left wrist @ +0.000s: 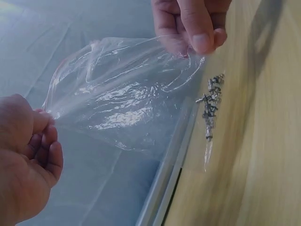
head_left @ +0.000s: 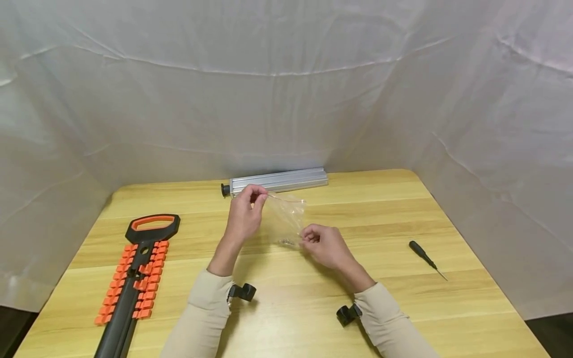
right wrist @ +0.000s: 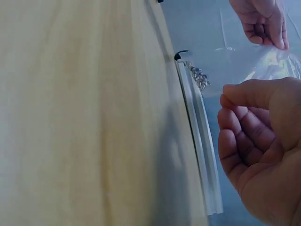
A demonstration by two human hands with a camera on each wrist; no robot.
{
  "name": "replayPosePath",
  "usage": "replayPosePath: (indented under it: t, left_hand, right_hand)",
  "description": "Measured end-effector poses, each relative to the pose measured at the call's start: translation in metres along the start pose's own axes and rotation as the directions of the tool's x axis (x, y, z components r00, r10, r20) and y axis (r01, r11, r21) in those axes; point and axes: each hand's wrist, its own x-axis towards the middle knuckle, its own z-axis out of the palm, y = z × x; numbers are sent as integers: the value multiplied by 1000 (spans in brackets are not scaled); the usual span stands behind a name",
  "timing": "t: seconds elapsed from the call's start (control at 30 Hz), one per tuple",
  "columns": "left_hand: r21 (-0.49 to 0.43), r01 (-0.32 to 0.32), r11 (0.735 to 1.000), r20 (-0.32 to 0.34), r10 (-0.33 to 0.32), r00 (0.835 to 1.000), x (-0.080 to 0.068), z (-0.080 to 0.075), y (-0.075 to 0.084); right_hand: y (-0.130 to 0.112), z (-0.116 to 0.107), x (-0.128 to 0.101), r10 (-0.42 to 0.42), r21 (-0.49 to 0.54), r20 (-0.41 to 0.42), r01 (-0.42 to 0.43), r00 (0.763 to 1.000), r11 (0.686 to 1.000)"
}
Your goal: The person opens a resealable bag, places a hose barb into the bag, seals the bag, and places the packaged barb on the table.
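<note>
A clear plastic zip bag (head_left: 286, 214) hangs between the two hands over the table. My left hand (head_left: 245, 211) pinches its upper left corner at the zip edge. Thumb and fingertips of my right hand (head_left: 326, 244) pinch the bag's right side, lower down. Small metal screws (left wrist: 210, 106) lie gathered along the bottom of the bag, and the same cluster of screws (right wrist: 198, 77) shows in the right wrist view. In the left wrist view the bag's film (left wrist: 122, 103) is stretched and creased between both hands.
Behind the bag lies a silver metal rail (head_left: 286, 180) with a black knob at its left end. At left rests a black rack (head_left: 121, 303) with orange clips (head_left: 152, 278) and a handle. A black screwdriver (head_left: 423, 254) lies at right. Grey cloth (head_left: 268, 109) surrounds the table.
</note>
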Motion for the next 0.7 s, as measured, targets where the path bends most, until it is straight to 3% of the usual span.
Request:
replayPosePath:
  t: [0.2, 0.3, 0.47, 0.7]
  left_hand:
    - [24, -114, 993, -10, 115, 993, -5, 2, 7]
    - [43, -149, 988, -20, 150, 988, -7, 1, 9]
    - [56, -167, 984, -35, 169, 985, -8, 1, 12]
    - [49, -187, 981, -47, 189, 981, -9, 0, 11]
  right_hand:
    - [1, -6, 3, -53, -20, 12, 53, 999, 998]
    - [-2, -12, 8, -66, 52, -4, 66, 998, 996]
    - [-16, -30, 18, -107, 191, -122, 129, 987, 973]
    - [-22, -44, 28, -190, 100, -229, 217, 955, 971]
